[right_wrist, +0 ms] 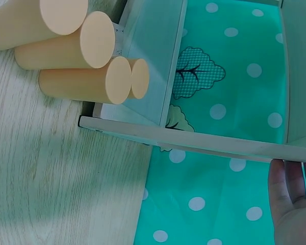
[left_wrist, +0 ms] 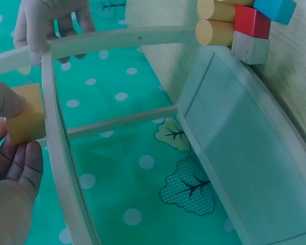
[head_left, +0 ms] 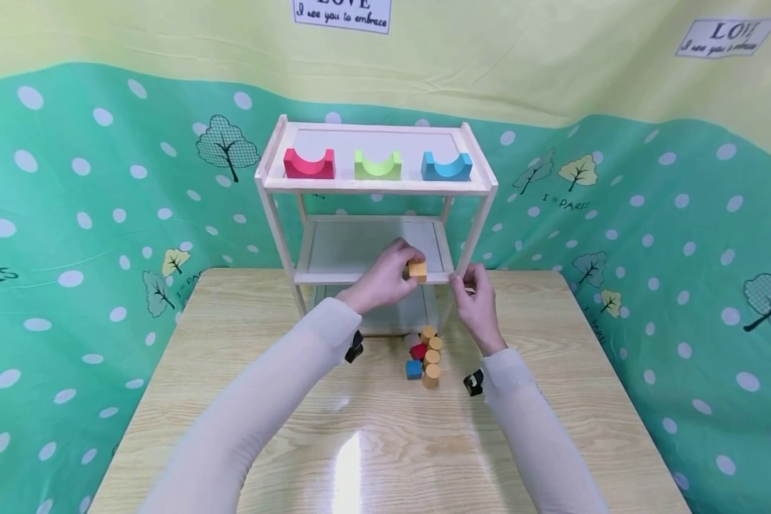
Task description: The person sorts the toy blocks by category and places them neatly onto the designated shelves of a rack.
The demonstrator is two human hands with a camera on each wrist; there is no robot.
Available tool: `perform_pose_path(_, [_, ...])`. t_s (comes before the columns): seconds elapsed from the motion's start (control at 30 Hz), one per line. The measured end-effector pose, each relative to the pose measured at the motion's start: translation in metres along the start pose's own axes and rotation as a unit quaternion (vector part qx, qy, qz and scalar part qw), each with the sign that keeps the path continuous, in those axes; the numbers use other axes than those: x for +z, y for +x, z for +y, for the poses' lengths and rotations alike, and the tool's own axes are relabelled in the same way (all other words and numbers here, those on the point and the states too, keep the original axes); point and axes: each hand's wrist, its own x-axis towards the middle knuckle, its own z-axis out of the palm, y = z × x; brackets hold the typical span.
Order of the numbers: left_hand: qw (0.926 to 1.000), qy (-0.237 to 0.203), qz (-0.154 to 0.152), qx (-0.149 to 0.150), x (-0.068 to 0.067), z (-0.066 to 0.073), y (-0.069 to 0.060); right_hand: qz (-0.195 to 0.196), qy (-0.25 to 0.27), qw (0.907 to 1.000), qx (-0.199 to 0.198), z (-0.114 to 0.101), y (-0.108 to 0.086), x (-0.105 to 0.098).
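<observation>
Wood-grain table (head_left: 417, 450) | green-yellow cloth (head_left: 128, 200) | white dots (head_left: 26, 160), printed trees (head_left: 221, 141) | LOVE labels (head_left: 342, 16)

Four cubes (head_left: 417, 272), four cylinders (head_left: 431, 376), three arches (head_left: 378, 175), one shelf (head_left: 373, 235).

This looks like a small play corner or staged booth; whether it belongs to a home or studio cannot be told. Cartoonish fabric (head_left: 128, 207) with white dots, trees and "PARIS" lettering lines three sides of a wood-grain counter (head_left: 411, 442), where a three-tier rack (head_left: 373, 186) carries bright toy blocks (head_left: 378, 174).
</observation>
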Motion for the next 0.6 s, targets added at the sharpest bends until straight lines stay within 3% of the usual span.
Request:
perform_pose_path(0.37, [0.9997,-0.012,0.008,-0.020,0.004,-0.003,0.018,-0.005,0.001,1.0000,-0.004,-0.005,0.000,-0.002])
perform_pose_path(0.6, [0.9996,-0.001,-0.002,-0.027,0.008,-0.004,0.031,-0.015,0.003,0.9998,-0.010,-0.035,-0.007,-0.005])
